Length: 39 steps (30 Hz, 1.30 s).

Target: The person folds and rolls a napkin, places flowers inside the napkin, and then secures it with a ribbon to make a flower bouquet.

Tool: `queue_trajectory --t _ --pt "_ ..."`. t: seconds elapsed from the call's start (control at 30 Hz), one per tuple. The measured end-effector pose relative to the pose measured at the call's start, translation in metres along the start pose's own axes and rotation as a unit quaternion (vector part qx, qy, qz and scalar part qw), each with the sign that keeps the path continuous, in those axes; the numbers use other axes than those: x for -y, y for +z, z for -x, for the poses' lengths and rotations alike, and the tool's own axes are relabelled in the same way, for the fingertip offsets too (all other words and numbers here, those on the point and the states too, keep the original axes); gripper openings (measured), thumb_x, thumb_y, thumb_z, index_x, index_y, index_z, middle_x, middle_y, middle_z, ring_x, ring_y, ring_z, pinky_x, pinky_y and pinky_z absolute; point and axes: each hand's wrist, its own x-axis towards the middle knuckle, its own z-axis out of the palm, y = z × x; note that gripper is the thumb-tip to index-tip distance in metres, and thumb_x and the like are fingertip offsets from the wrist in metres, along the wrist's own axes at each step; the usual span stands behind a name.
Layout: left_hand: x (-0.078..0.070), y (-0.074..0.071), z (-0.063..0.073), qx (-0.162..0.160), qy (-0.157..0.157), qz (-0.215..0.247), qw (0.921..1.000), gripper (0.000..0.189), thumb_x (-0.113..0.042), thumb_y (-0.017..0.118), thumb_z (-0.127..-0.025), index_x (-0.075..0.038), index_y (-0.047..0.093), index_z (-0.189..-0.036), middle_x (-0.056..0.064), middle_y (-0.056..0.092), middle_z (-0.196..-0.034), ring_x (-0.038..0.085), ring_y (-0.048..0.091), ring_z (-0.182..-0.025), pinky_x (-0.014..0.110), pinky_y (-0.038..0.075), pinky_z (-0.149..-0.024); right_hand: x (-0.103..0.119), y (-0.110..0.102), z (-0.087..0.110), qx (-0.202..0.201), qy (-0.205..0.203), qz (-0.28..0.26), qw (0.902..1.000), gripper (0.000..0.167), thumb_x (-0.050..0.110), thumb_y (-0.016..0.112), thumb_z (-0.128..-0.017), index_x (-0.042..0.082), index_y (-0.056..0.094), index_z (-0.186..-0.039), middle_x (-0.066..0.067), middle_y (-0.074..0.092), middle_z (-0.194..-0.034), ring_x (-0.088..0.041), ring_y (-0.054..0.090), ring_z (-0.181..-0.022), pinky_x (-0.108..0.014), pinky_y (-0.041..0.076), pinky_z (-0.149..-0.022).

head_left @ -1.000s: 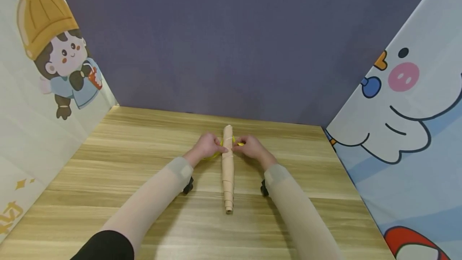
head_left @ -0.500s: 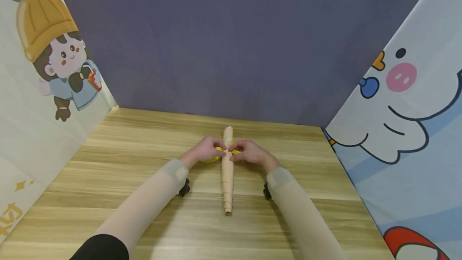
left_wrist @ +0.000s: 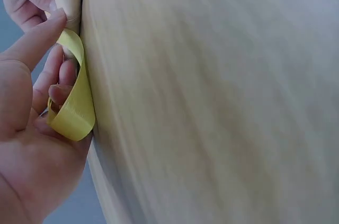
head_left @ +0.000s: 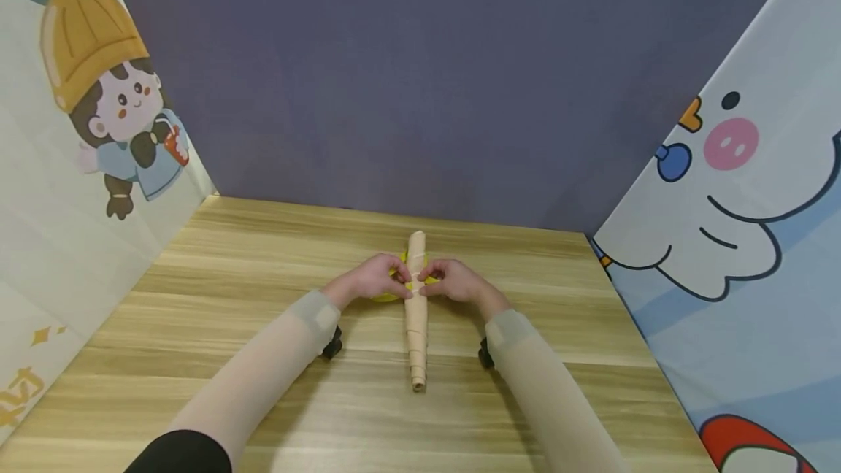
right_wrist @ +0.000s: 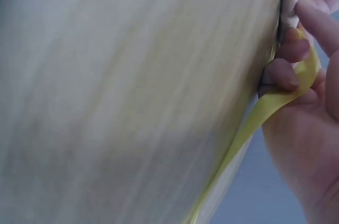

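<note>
A beige rolled-up sheet [head_left: 416, 327], with stepped edges toward its near end, lies lengthwise on the table. A yellow ribbon [left_wrist: 74, 121] runs to the roll from both sides, at its upper half. My left hand [head_left: 373, 277] is at the roll's left side, thumb and index finger pinching the ribbon, which loops down over the other fingers in the left wrist view. From the right side, my right hand [head_left: 458, 280] grips the other stretch of ribbon [right_wrist: 265, 107]; its tail trails down past the curled fingers in the right wrist view. Both sets of fingertips nearly meet over the roll.
The wood-grain table [head_left: 296, 400] ends at a dark purple-grey back panel [head_left: 407, 79]. Cartoon-printed panels stand at the left [head_left: 46, 203] and right [head_left: 755, 334]. Both forearms, in light sleeves, reach in from the near edge.
Both hands have shifted slightly nearer along the roll. Their fingertips have come up over the top of the roll, with the ribbon drawn in between. The roll stays in place.
</note>
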Motion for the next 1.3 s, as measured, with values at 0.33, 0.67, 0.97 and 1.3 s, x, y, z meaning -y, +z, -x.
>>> queue_trajectory --t 0.33,0.67,0.97,1.3 --pt "-0.003 0.003 0.003 0.007 0.007 -0.011 0.9999 0.015 -0.019 0.088 -0.093 -0.01 0.08 -0.103 0.001 0.076 -0.103 0.013 0.063 -0.096 0.029 0.052 -0.091 0.004 0.003 0.007 0.017 0.0 -0.008 0.9998 0.019 0.02 0.079 -0.099 0.008 0.079 -0.114 -0.002 0.076 -0.106 -0.012 0.058 -0.093 -0.027 0.047 -0.086" --pt "-0.006 0.004 0.01 0.039 0.002 -0.03 0.9988 0.031 -0.025 0.09 -0.092 -0.012 0.079 -0.117 0.002 0.075 -0.117 0.016 0.064 -0.107 0.035 0.055 -0.098 0.003 0.005 0.018 0.044 -0.009 0.035 0.9983 0.039 0.035 0.086 -0.095 0.018 0.074 -0.127 -0.001 0.074 -0.133 -0.017 0.063 -0.121 -0.043 0.052 -0.11" --pt "-0.011 0.006 0.014 0.037 0.023 -0.043 0.9981 0.034 -0.022 0.092 -0.09 -0.008 0.075 -0.116 0.004 0.069 -0.114 0.017 0.062 -0.107 0.037 0.055 -0.1 0.01 0.009 0.023 0.034 -0.009 0.018 0.9992 0.037 0.03 0.084 -0.097 0.013 0.071 -0.127 -0.01 0.07 -0.144 -0.029 0.06 -0.14 -0.052 0.045 -0.124" --pt "-0.012 0.007 0.015 0.034 0.054 -0.046 0.9969 0.026 -0.018 0.093 -0.089 -0.012 0.074 -0.105 -0.001 0.064 -0.096 0.012 0.056 -0.091 0.029 0.049 -0.087 0.011 0.012 0.027 0.039 -0.025 0.012 0.9988 0.025 0.023 0.082 -0.099 0.011 0.069 -0.117 -0.005 0.071 -0.122 -0.026 0.063 -0.126 -0.045 0.05 -0.112"
